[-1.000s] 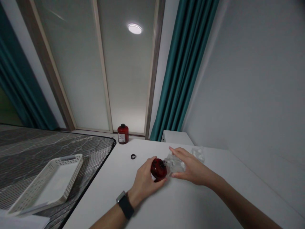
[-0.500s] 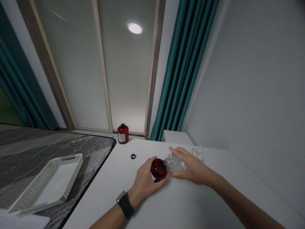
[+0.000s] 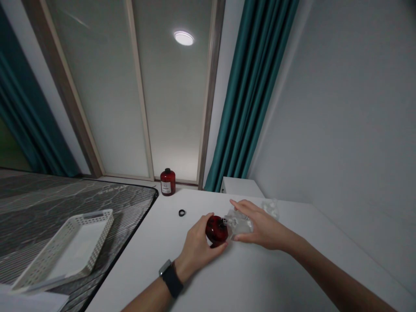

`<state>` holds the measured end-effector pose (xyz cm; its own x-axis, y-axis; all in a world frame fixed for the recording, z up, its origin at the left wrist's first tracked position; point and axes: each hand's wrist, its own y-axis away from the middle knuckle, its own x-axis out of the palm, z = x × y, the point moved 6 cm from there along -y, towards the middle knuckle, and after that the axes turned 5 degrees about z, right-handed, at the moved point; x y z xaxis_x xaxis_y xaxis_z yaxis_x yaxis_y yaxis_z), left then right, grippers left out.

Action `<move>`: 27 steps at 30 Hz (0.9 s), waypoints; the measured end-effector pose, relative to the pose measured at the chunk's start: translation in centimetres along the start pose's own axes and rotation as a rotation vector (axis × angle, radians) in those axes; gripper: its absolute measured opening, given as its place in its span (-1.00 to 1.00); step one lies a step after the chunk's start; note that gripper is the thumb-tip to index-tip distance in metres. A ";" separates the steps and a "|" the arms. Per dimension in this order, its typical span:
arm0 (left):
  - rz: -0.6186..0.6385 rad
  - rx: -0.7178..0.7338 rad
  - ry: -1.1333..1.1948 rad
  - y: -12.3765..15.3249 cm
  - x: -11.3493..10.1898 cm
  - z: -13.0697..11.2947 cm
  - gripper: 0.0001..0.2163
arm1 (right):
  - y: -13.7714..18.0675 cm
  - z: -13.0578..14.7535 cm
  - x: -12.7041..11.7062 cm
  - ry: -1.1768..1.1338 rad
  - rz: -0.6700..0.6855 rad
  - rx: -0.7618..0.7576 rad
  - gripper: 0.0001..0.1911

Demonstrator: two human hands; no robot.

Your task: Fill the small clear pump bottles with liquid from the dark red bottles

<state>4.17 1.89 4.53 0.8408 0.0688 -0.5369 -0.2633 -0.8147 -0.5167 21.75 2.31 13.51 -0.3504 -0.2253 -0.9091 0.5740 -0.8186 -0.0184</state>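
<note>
Head view: left of the smooth white table (image 3: 227,281) lies a shallow white plastic basket (image 3: 65,249) with lattice walls. A small black ring (image 3: 182,212) sits toward the table's far edge. At the table's middle, the left hand (image 3: 196,249) curls snugly around a glossy, round dark-red bottle (image 3: 216,229). The right hand (image 3: 263,227) pinches crinkly clear plastic (image 3: 238,223) against the bottle's neck.

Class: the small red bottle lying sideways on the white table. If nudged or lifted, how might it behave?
The red bottle looks rounded, so probably apt to roll; the left hand cups it. Its glossy surface suggests rigid, maybe slippery. It fits one hand, so likely light.
</note>
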 end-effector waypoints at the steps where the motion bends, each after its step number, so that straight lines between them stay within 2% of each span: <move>1: 0.001 -0.002 0.002 0.0 0.0 0.0 -0.34 | 0.0 0.1 0.0 0.002 0.004 0.003 -0.02; 27: 0.013 -0.029 0.033 0.1 0.1 0.1 -0.35 | -0.3 0.3 -0.4 -0.009 0.015 0.003 -0.01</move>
<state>4.18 1.84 4.36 0.8527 0.0398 -0.5209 -0.2605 -0.8319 -0.4900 21.51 2.47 14.02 -0.3483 -0.2421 -0.9056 0.5769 -0.8168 -0.0035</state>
